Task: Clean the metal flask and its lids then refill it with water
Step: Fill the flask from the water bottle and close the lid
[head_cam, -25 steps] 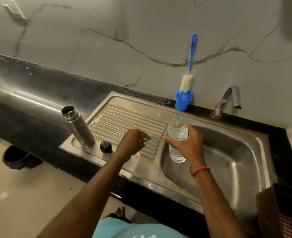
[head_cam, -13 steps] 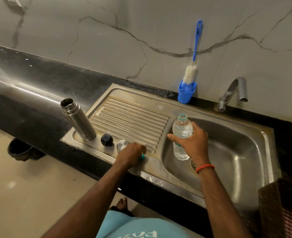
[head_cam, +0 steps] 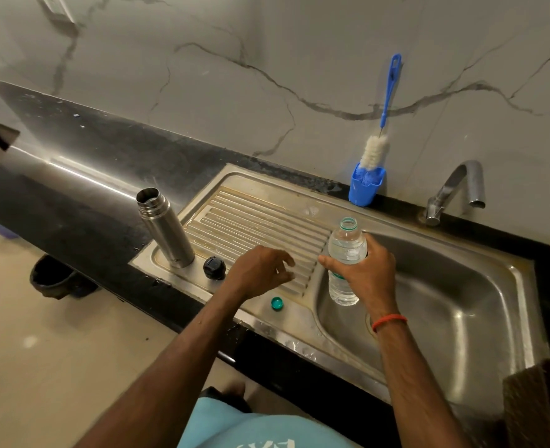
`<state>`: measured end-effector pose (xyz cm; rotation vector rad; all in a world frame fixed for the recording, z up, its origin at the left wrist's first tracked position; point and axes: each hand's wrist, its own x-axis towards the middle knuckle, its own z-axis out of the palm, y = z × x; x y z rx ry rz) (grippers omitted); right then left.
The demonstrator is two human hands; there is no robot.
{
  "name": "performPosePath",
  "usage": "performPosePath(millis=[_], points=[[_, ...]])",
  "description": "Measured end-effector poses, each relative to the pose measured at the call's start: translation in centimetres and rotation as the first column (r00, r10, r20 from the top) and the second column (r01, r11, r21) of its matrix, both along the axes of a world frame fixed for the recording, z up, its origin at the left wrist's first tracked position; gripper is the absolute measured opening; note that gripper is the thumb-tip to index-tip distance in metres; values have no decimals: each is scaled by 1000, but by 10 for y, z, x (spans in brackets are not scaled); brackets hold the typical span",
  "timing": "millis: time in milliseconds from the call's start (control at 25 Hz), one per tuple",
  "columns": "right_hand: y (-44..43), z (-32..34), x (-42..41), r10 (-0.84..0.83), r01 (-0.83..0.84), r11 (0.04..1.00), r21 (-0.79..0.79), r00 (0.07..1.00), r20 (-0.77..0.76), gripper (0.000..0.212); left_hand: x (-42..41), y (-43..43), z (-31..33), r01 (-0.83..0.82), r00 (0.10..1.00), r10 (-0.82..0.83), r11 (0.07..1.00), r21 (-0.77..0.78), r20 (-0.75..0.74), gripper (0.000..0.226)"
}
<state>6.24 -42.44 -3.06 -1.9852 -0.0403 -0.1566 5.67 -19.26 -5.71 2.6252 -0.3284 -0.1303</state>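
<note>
I'm standing in a home kitchen. In front of me a stainless steel sink (head_cam: 467, 305) with a ribbed drainboard (head_cam: 260, 221) is let into a polished black stone counter (head_cam: 82, 202). A curved metal tap (head_cam: 458, 185) rises at the sink's back right corner. At its back edge a blue bottle brush (head_cam: 376, 150) stands in a blue holder (head_cam: 365, 190) against the marble-veined wall (head_cam: 234, 92). Below the counter's front edge lie a pale tiled floor (head_cam: 57, 367) and a dark bin (head_cam: 53, 279).
</note>
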Motion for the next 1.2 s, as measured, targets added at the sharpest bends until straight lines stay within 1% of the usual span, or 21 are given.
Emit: performPosePath(millis=[120,280,480,720,800,880,920,1000,1040,1080,1120,1200], points=[[14,10,3,25,-25,1000,1,1000,13,51,7,13,19,-12,991,20,998,-66,132,38],[42,22,11,48,-48,999,13,999,19,60,16,33,40,-27,962,46,997,-73,269,44],[85,34,19,73,-74,997,25,997,30,60,20,74,72,-136,883,191,978,-156,429,47],[141,47,34,196,-189,980,-68,974,115,60,28,150,105,-304,760,392,919,-249,518,52],[156,48,38,210,-201,977,-78,970,126,64,27,176,108,-374,741,453,891,-256,495,59],[169,49,42,218,-209,974,-82,967,128,71,25,198,103,-446,742,512,859,-252,432,73],[175,49,44,223,-213,973,-87,966,130,72,23,209,98,-477,739,555,831,-286,381,82],[185,50,47,228,-216,972,-94,964,135,71,16,226,83,-508,740,640,734,-450,208,97],[189,51,48,225,-213,973,-92,964,142,70,11,232,73,-515,754,650,677,-526,98,104],[192,51,49,215,-203,975,-88,965,151,69,6,237,64,-517,776,630,638,-571,3,109],[195,52,51,207,-195,977,-88,965,159,67,3,241,56,-514,801,596,630,-583,-62,111],[201,53,54,205,-190,977,-101,965,162,63,1,246,39,-501,838,531,660,-560,-123,107]])
